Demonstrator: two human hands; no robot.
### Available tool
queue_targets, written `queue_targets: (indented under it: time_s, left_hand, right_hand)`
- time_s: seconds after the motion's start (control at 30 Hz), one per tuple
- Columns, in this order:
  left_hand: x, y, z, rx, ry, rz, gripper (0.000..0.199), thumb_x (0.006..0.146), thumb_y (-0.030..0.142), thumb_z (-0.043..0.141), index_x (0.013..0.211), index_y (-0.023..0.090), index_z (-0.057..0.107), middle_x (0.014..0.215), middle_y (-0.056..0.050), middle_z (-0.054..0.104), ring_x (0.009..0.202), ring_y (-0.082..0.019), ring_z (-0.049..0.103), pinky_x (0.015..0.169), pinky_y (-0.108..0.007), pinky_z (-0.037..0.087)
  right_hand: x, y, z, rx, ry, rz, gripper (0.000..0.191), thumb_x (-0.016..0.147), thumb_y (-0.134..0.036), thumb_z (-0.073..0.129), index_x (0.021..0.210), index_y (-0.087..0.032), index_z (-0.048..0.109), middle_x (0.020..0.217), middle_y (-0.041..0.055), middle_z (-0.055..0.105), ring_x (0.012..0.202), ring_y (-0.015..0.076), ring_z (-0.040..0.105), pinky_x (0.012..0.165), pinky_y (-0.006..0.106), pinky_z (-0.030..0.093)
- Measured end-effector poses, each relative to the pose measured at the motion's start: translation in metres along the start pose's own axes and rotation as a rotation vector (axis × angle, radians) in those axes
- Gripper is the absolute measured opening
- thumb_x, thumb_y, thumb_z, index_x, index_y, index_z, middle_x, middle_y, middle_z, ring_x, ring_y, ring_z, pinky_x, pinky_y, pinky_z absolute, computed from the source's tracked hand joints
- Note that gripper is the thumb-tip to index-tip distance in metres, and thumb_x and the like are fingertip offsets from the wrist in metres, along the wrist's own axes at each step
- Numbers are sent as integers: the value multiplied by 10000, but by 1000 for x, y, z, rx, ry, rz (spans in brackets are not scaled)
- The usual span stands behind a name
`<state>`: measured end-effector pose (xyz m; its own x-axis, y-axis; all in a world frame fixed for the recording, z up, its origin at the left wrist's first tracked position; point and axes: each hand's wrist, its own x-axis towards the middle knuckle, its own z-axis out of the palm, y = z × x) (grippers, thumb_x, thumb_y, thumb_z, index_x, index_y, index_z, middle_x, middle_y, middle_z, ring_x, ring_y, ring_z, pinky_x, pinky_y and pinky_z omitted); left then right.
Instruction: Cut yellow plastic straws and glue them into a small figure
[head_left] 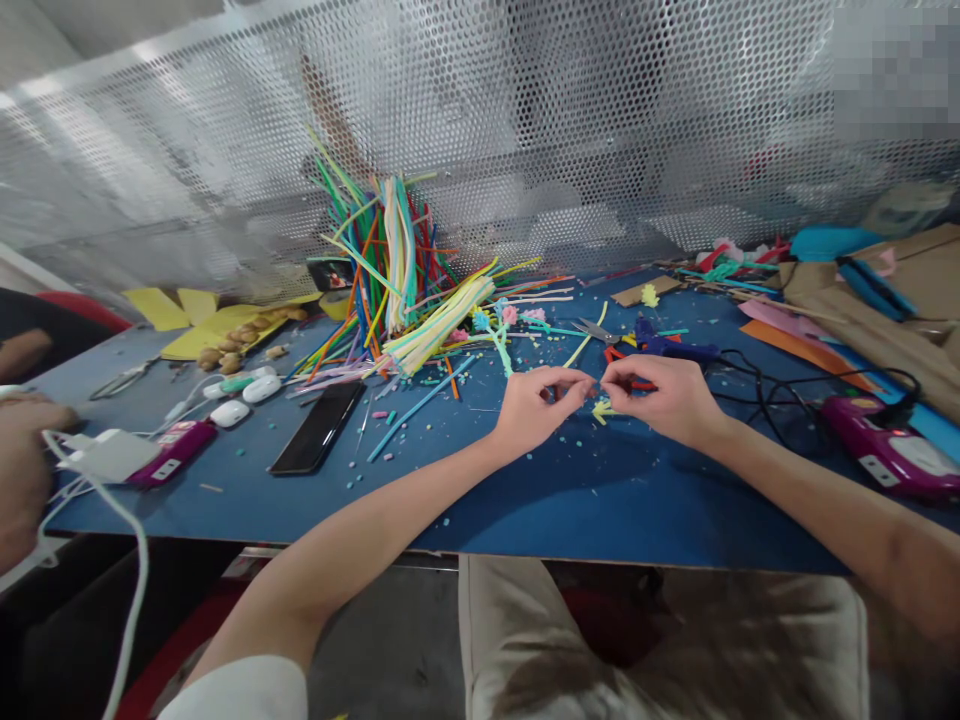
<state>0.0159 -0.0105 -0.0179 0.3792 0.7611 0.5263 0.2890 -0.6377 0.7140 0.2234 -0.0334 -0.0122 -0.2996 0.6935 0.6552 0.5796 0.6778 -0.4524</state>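
Note:
My left hand (541, 408) and my right hand (666, 400) meet fingertip to fingertip above the blue table, thumbs and forefingers pinched. What they pinch, if anything, is too small to make out. Just under the fingertips shows a small yellow fuzzy piece (602, 411); I cannot tell whether it hangs from the fingers or lies on the table. Beyond my left wrist lies a mint-green pipe-cleaner stem (502, 350) with pink and blue fuzzy blossoms (510, 315). Behind my right hand are a blue glue gun (675, 346) and scissors (598, 331), partly covered.
Bundles of coloured pipe cleaners (401, 260) stand against a perforated metal screen (600, 130). A black phone (319, 430), white chargers (112, 453) and purple power strips (885, 450) with cables flank my arms. Another person's hand (30, 420) rests at the far left.

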Motion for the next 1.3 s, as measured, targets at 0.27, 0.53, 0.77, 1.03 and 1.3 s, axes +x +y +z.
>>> queue_targets:
  time_s: [0.27, 0.53, 0.77, 1.03, 1.3]
  left_hand:
    - [0, -5, 1, 8, -13, 18, 238, 897, 376, 617, 913, 185, 758, 733, -22, 736, 536, -79, 525, 530, -201, 430]
    - [0, -7, 1, 58, -38, 18, 249, 905, 391, 602, 926, 200, 761, 757, -19, 736, 568, -86, 544, 553, -205, 437]
    - [-1, -4, 1, 44, -25, 5, 265, 915, 401, 588, 936, 190, 748, 751, -12, 733, 539, -75, 513, 523, -203, 420]
    - [3, -7, -1, 85, -12, 24, 293, 889, 446, 626, 984, 191, 735, 851, -24, 746, 561, -77, 548, 559, -215, 466]
    - [4, -13, -2, 350, 2, 205, 198, 902, 382, 622, 926, 237, 756, 808, -8, 750, 656, -112, 611, 678, -245, 476]
  right_hand:
    - [0, 2, 1, 19, 11, -11, 53, 890, -240, 607, 885, -242, 660, 864, 9, 719, 732, 162, 659, 743, 291, 524]
    - [2, 2, 1, 33, -57, 58, 64, 867, -224, 600, 846, -230, 661, 818, -10, 704, 694, 140, 630, 694, 263, 511]
    - [1, 2, 0, 38, -53, 74, 85, 863, -237, 581, 837, -231, 662, 776, -6, 690, 673, 144, 617, 669, 265, 513]
    - [0, 7, 0, 43, -73, 29, 87, 879, -239, 585, 888, -222, 669, 839, 6, 709, 718, 147, 642, 712, 277, 524]
    - [0, 13, 1, 17, -125, -64, 168, 913, -269, 564, 997, -233, 705, 913, 27, 752, 792, 175, 687, 747, 303, 545]
